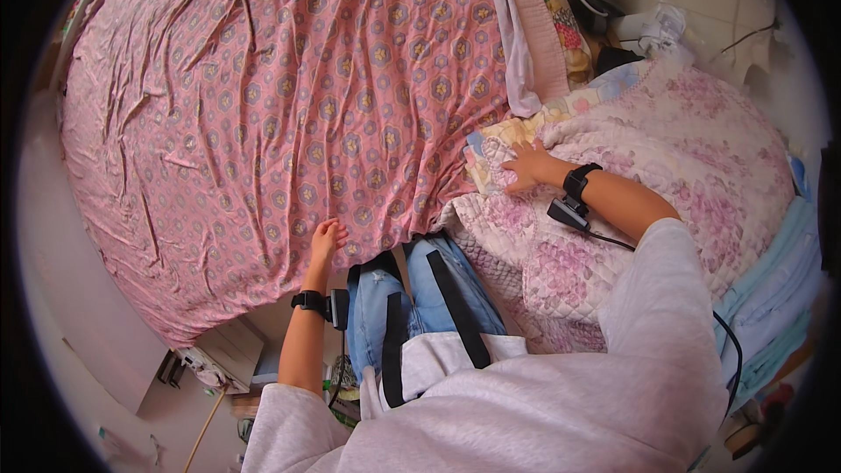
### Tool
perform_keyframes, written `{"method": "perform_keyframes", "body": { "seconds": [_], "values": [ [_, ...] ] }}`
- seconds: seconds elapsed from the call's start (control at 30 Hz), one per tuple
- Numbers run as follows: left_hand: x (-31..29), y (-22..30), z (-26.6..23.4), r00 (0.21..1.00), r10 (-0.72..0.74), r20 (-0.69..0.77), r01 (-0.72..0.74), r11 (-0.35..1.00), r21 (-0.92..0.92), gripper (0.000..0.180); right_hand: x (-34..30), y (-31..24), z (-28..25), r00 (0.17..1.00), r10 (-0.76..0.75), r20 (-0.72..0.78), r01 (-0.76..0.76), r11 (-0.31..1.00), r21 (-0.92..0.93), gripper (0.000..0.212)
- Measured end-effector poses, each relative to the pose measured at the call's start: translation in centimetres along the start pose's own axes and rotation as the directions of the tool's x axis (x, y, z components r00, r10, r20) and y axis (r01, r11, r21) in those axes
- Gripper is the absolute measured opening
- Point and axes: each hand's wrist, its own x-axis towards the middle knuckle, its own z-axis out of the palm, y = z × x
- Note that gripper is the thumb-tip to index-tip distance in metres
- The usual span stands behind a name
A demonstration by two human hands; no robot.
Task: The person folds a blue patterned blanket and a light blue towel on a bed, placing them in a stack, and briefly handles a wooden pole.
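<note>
A pink bedsheet with flower-like medallions covers the broad surface ahead, wrinkled in long folds. My left hand is at its near edge, fingers curled in; whether any cloth is inside them is hidden. To the right, my right hand presses down with fingers spread on the corner of a white quilt printed with purple-pink flowers. Beside those fingertips a yellow patterned cloth shows from under the quilt. A pale strip of cloth lies along the sheet's right side.
Folded light-blue fabric is stacked at the far right. A clear plastic bag and cables sit at the upper right. Below the sheet's left edge stands a white cabinet. A thin stick leans near it.
</note>
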Motion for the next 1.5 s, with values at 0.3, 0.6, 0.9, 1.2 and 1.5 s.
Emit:
{"method": "perform_keyframes", "body": {
  "seconds": [0.3, 0.6, 0.9, 1.2, 1.5],
  "values": [
    [0.5, -0.3, -0.2, 0.999, 0.038, 0.028, -0.036, 0.998, -0.057, 0.022, 8.3, -0.7, -1.5, 0.875, 0.105, -0.472, -0.069, 0.993, 0.093, 0.038],
    [1.7, -1.5, -0.5, 1.0, -0.016, 0.016, 0.016, 0.999, -0.036, 0.02, 12.5, 0.4, -2.7, 0.089, 0.799, -0.594, -0.326, 0.587, 0.741, 0.05],
    [3.1, -0.6, 0.4, 1.0, 0.0, 0.015, 0.0, 0.999, -0.037, 0.02, 11.9, -3.4, -3.2, 0.526, 0.322, -0.787, -0.045, 0.935, 0.352, 0.049],
    [2.5, -4.1, -4.1, 0.996, 0.075, -0.053, -0.08, 0.992, -0.095, 0.018, 11.2, -16.1, 4.3, 0.87, -0.419, -0.261, 0.351, 0.897, -0.27, 0.034],
    [-1.9, -12.7, -19.8, 0.978, 0.063, -0.198, -0.135, 0.917, -0.376, 0.019, 17.1, -23.7, -1.0, 0.975, 0.166, 0.15, -0.218, 0.558, 0.801, 0.024]
  ]
}}
